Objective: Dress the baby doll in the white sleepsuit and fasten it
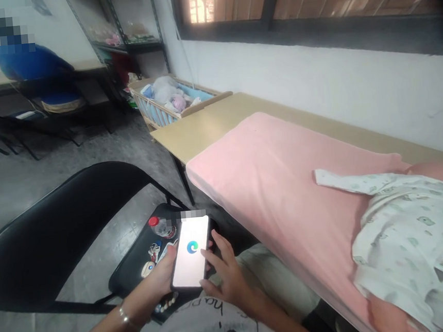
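Note:
My left hand [164,273] is closed around a smartphone [190,270], gripping it along its left side and from behind. The phone is upright in my lap, and its lit white screen shows a blue-green swirl logo. Over the phone's right side is my right hand [230,278], its fingers spread and the index fingertip at the screen; whether it touches the glass I cannot tell. Just left of the phone, on a black chair seat [128,272], are a clear bottle with a red cap [154,221], keys [154,252] and a small beige round object [148,269].
To the right stands a table [210,123] with a pink-covered pad [268,172]. A small white printed garment [400,222] lies on it, apparently on a doll-like body. Behind is a wooden crib [155,115]. A person in blue [30,61] sits at the far left.

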`<action>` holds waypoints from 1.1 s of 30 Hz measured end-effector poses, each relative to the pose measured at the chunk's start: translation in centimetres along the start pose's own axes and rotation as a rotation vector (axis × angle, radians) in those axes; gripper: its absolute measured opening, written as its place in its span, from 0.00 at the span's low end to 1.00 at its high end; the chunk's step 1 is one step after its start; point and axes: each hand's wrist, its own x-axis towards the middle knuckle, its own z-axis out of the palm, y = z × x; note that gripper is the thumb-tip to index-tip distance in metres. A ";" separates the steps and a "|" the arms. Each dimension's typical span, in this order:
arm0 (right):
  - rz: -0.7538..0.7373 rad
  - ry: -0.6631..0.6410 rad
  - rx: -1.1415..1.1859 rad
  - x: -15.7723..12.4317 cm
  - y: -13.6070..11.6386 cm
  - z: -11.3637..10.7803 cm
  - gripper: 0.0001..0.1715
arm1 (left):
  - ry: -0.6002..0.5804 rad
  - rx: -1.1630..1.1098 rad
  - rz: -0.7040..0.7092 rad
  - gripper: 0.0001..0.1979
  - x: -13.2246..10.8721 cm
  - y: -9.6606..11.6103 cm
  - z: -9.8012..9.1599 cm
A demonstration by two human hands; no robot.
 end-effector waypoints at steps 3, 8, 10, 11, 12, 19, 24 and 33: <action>-0.035 0.013 -0.004 0.3 -0.1 -0.4 0.25 | -0.027 -0.164 -0.044 0.27 -0.3 0.5 0.7; -0.108 -0.009 -0.022 0.4 -0.2 -0.2 0.17 | -0.054 -0.351 -0.046 0.19 -0.8 1.4 1.9; -0.091 0.016 -0.032 0.3 -0.2 -0.1 0.18 | -0.112 -0.413 -0.022 0.17 -1.0 1.8 2.1; -0.085 0.036 -0.037 0.3 -0.2 -0.1 0.19 | -0.141 -0.435 -0.016 0.16 -1.1 1.9 2.1; -0.085 0.056 -0.040 0.3 -0.3 -0.1 0.18 | -0.170 -0.456 -0.020 0.16 -1.2 2.0 2.1; -0.123 0.141 -0.030 0.6 -0.5 -0.5 0.14 | -0.298 -0.480 0.024 0.17 -1.4 2.2 2.1; -0.100 0.145 -0.027 0.6 -0.7 -0.7 0.13 | -0.268 -0.407 0.054 0.14 -1.2 2.2 2.0; -0.116 0.140 -0.044 0.5 -0.5 -0.9 0.12 | -0.255 -0.460 0.081 0.15 -0.9 1.5 1.8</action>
